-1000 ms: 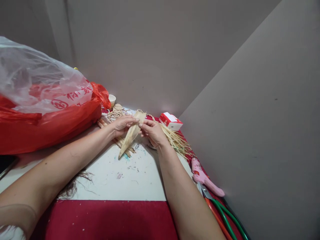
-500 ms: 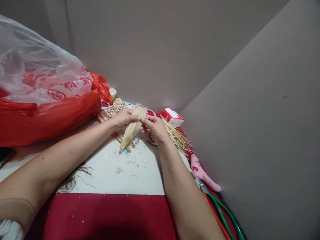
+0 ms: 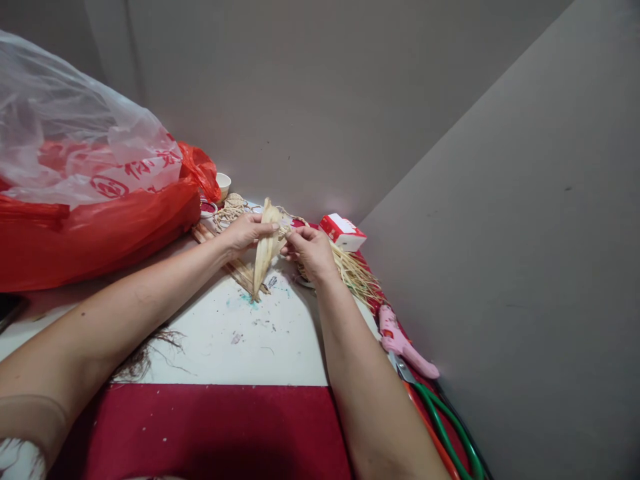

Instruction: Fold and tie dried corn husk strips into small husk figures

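A pale, dry corn husk [image 3: 265,259] hangs over the white board, its pointed end downward. My left hand [image 3: 247,233] is closed on its upper left side, thumb in front. On the husk's right edge, the fingertips of my right hand [image 3: 311,252] pinch together at a small pale bit that seems part of the husk. Below and behind the left wrist, strips of dry husk [image 3: 241,275] lie on the board. Just behind the hands sits a heap of braided cord [image 3: 231,210].
A large red and clear plastic bag [image 3: 100,233] fills the left. On the right are a red and white box [image 3: 343,232], a bundle of straw stalks [image 3: 357,275], a pink glue gun [image 3: 404,343] and green-handled scissors [image 3: 445,417]. Dark fibres [image 3: 145,353] lie on the white board [image 3: 280,353]. Grey walls stand behind.
The husk has turned from slanting to more upright and looks narrower, folded toward the left hand. Both hands stay nearly in place, the right fingertips slightly farther from the left.
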`<action>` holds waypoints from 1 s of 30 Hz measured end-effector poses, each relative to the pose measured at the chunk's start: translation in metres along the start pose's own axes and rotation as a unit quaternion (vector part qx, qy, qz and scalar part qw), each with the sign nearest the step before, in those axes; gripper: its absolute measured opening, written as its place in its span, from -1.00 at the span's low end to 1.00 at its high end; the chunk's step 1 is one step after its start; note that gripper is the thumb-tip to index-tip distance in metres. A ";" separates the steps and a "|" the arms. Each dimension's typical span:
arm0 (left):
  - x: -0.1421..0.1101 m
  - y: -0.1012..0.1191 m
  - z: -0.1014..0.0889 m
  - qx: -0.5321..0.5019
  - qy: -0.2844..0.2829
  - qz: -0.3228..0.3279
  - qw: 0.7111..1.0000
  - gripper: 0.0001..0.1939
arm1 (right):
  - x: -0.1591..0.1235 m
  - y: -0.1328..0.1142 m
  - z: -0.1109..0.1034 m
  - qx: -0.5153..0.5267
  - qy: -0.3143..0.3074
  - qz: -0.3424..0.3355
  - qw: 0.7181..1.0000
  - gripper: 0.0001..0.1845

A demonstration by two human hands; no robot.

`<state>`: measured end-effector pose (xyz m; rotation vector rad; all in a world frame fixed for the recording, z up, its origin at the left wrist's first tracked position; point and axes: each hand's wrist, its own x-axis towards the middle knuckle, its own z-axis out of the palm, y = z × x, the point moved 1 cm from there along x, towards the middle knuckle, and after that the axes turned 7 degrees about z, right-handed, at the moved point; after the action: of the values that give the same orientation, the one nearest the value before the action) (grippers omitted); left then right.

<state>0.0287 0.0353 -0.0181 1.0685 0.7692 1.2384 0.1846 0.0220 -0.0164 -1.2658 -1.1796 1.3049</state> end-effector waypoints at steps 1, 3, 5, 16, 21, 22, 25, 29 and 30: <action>0.000 0.001 0.000 -0.010 0.001 -0.003 1.000 -0.85 | 0.000 0.000 -0.001 0.019 0.000 0.006 1.000 -0.75; 0.000 0.001 0.001 -0.028 0.005 -0.006 1.000 -0.81 | 0.002 -0.001 -0.003 0.070 -0.015 0.021 0.997 -0.74; 0.001 0.000 0.001 -0.049 0.021 -0.002 0.999 -0.80 | 0.002 -0.002 -0.005 0.123 -0.045 0.030 0.991 -0.71; 0.017 -0.007 -0.019 -0.140 0.166 0.027 0.976 -0.91 | -0.024 -0.048 -0.028 0.118 -0.116 -0.016 0.986 -0.72; 0.022 -0.010 -0.024 -0.153 0.165 0.030 0.974 -0.91 | -0.051 -0.091 -0.065 0.006 0.178 -0.266 0.948 -0.84; 0.021 -0.010 -0.024 -0.148 0.160 0.021 0.976 -0.91 | -0.053 -0.095 -0.075 -0.034 0.252 -0.325 0.911 -0.85; 0.016 -0.010 -0.018 -0.128 0.135 -0.017 0.982 -0.92 | -0.047 -0.091 -0.105 -0.176 0.364 -0.388 0.828 -0.91; 0.008 -0.006 -0.010 -0.100 0.098 -0.038 0.989 -0.92 | -0.019 -0.058 -0.125 -0.367 0.292 -0.211 0.857 -0.89; 0.006 -0.005 -0.008 -0.095 0.088 -0.036 0.991 -0.92 | -0.013 -0.049 -0.125 -0.402 0.246 -0.156 0.868 -0.88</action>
<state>0.0242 0.0431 -0.0255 0.7773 0.8000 1.3272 0.3098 0.0178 0.0326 -1.7502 -1.5092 0.1723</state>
